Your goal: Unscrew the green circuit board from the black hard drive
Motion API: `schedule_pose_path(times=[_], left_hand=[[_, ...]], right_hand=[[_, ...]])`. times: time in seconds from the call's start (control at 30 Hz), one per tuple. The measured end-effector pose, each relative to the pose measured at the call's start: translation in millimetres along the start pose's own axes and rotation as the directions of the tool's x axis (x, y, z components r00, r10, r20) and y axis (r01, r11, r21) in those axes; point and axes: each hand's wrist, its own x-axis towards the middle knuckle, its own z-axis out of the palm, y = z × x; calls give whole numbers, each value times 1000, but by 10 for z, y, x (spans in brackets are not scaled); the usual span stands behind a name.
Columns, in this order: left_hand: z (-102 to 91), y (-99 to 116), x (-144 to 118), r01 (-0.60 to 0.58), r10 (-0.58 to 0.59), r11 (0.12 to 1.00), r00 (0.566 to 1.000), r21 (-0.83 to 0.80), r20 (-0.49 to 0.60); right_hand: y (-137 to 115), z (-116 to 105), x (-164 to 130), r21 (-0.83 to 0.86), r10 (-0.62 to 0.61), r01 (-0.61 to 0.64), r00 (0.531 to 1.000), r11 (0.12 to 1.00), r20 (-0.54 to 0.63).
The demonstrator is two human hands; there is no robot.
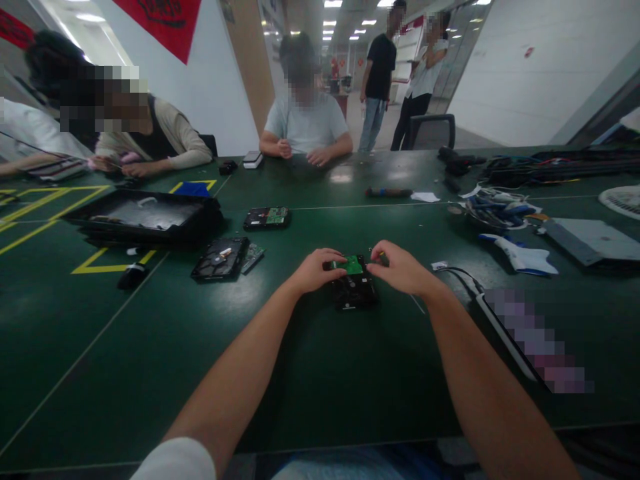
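A black hard drive [354, 293] lies on the green table in front of me, its green circuit board [354, 265] facing up at the far end. My left hand [319, 272] grips the drive's far left side, thumb and fingers at the edge of the board. At the board's right edge, my right hand [399, 268] is closed in a pinch. A small yellowish bit shows by its fingers, but I cannot make out what they hold.
To the left lie another hard drive [220, 259], a loose circuit board [253, 257] and black trays [145, 217]. Farther off is a drive with a green board [267, 218]. On the right are a phone-like device [505, 340], gloves [523, 257] and a metal box [593, 240]. People sit opposite.
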Motion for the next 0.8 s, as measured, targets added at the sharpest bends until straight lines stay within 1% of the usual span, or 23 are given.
schedule_pose_path(times=[0.03, 0.1, 0.13, 0.2, 0.27, 0.3, 0.37, 0.4, 0.47, 0.57, 0.63, 0.7, 0.73, 0.77, 0.8], left_hand=[[-1, 3, -1, 1, -1, 1000, 1000, -5, -1], [-5, 14, -5, 4, -4, 1000, 1000, -16, 1], [-8, 20, -7, 6, -6, 1000, 1000, -22, 2], [-13, 31, -10, 10, -10, 1000, 1000, -30, 3], [-17, 38, -12, 10, -10, 999, 1000, -32, 1], [-17, 39, -12, 9, -8, 999, 1000, -31, 1], [-16, 40, -11, 3, -3, 1000, 1000, -29, -3], [-15, 39, -11, 4, -4, 1000, 1000, -28, -4], [-11, 38, -10, 8, -8, 1000, 1000, -29, -5], [-4, 37, -11, 6, -6, 999, 1000, -39, -12], [0, 39, -11, -12, 11, 999, 1000, -43, -25], [3, 41, -11, -25, 24, 999, 999, -37, -34], [4, 42, -11, -27, 26, 999, 999, -32, -33], [5, 42, -11, -28, 27, 999, 999, -27, -30], [7, 41, -11, -26, 25, 999, 999, -25, -28]], right_hand=[[51, -11, 18, 8, 37, -36, 992, 999, -124], [149, -14, 56, 24, 75, -71, 947, 997, -311], [188, -8, 71, 26, 65, -60, 931, 998, -359], [227, 14, 89, 31, 22, -11, 922, 999, -387], [209, 36, 90, 21, -11, 21, 911, 1000, -413], [184, 44, 85, -7, -29, 28, 891, 1000, -454], [119, 54, 71, -60, -55, 26, 834, 998, -549], [87, 59, 63, -61, -56, 25, 813, 998, -579], [36, 78, 51, -50, -58, 35, 793, 998, -607], [8, 143, 58, -44, -98, 90, 789, 995, -606], [17, 207, 82, -47, -145, 144, 805, 988, -576], [43, 269, 115, -41, -152, 154, 834, 987, -530], [61, 294, 131, -43, -161, 162, 839, 986, -519], [80, 314, 146, -49, -176, 177, 830, 983, -530], [101, 329, 158, -55, -187, 189, 810, 980, -556]])
